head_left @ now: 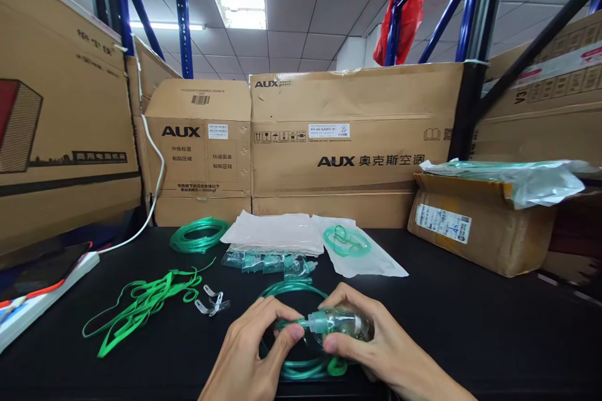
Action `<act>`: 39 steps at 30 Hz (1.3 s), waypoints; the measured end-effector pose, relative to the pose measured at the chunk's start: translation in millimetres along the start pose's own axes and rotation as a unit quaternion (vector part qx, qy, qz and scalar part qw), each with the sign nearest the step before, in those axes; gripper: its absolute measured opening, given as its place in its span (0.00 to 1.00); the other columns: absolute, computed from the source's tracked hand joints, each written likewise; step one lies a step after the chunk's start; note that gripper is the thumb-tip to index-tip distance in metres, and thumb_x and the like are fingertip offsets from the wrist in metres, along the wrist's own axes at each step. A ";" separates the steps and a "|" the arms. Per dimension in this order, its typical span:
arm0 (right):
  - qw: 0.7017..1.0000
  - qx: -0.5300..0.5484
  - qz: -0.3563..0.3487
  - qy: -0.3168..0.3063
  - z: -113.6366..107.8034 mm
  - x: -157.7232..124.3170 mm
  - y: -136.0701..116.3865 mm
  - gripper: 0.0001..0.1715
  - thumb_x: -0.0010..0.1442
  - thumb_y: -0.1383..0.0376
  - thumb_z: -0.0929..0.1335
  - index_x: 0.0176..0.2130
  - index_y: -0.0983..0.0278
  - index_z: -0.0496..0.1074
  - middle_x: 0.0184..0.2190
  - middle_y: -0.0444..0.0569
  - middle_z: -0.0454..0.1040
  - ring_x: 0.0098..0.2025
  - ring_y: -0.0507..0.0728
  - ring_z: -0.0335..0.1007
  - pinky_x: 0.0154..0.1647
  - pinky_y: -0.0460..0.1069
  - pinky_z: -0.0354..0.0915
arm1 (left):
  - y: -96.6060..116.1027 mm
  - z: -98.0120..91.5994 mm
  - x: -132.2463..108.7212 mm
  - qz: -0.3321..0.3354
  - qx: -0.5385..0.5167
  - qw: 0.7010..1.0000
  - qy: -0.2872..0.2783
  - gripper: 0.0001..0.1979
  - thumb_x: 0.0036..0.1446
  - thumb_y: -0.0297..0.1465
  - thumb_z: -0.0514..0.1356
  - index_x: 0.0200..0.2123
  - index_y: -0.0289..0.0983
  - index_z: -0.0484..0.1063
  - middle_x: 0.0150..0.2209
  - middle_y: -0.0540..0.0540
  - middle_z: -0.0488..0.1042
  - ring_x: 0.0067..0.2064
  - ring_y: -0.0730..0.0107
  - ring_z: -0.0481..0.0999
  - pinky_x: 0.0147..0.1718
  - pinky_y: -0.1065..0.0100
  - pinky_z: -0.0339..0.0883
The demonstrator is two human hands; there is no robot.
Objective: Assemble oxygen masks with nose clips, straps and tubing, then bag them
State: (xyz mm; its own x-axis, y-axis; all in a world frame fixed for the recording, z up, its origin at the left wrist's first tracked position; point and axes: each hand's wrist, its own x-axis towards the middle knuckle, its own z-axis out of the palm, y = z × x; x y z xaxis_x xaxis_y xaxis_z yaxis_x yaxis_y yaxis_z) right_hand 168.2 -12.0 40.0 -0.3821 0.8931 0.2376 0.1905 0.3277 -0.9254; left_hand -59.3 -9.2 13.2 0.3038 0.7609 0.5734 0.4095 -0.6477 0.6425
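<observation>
Low in the middle of the head view, my right hand [383,341] is wrapped round a clear green oxygen mask [347,322], holding it on its side. Its pale green connector [318,322] points left. My left hand [254,344] pinches the end of the green tubing [305,371] at the connector; the fingers partly hide the joint. The tubing lies coiled on the black table beneath both hands. A bit of green strap [337,366] shows below the mask.
Green elastic straps [150,301] and small metal clips [212,301] lie to the left. Behind are coiled tubing [199,235], packaged masks [270,262] and a white pouch [376,260] under another coil. An open carton [484,225] stands right; a power strip [51,297] lies left.
</observation>
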 end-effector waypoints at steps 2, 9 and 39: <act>1.000 0.000 -0.002 -0.005 0.1 0.5 -0.5 0.20 0.58 0.52 0.78 0.39 0.61 0.72 0.30 0.38 0.66 0.31 0.50 0.56 0.30 0.45 0.53 | -1.4 -0.7 -0.3 0.014 0.014 1.000 -0.005 0.14 0.74 0.39 0.54 0.39 0.42 0.76 0.36 0.49 0.78 0.38 0.64 0.77 0.41 0.68 0.67; 1.000 -0.007 0.005 -0.024 3.6 0.9 -7.8 0.24 0.58 0.48 0.77 0.36 0.63 0.70 0.29 0.39 0.65 0.31 0.51 0.55 0.31 0.46 0.52 | -12.6 3.2 -1.7 0.122 0.075 0.990 0.014 0.08 0.71 0.26 0.54 0.41 0.40 0.72 0.37 0.46 0.78 0.39 0.62 0.78 0.48 0.61 0.70; 0.999 0.004 0.048 0.004 2.3 -2.3 -5.4 0.24 0.56 0.49 0.78 0.35 0.60 0.67 0.25 0.35 0.59 0.21 0.46 0.47 0.16 0.40 0.47 | -13.8 6.1 -2.1 0.172 0.096 0.978 0.065 0.06 0.71 0.26 0.59 0.46 0.41 0.74 0.40 0.48 0.81 0.39 0.65 0.81 0.47 0.63 0.71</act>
State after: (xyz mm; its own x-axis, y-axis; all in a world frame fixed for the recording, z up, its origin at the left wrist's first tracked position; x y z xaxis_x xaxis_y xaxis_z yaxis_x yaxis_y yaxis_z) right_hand 166.0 -16.5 43.8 -0.3562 0.9222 0.1506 0.2186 0.2390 -0.9461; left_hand -60.3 -1.6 0.0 0.3451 0.4800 0.8066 0.4604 -0.8354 0.3002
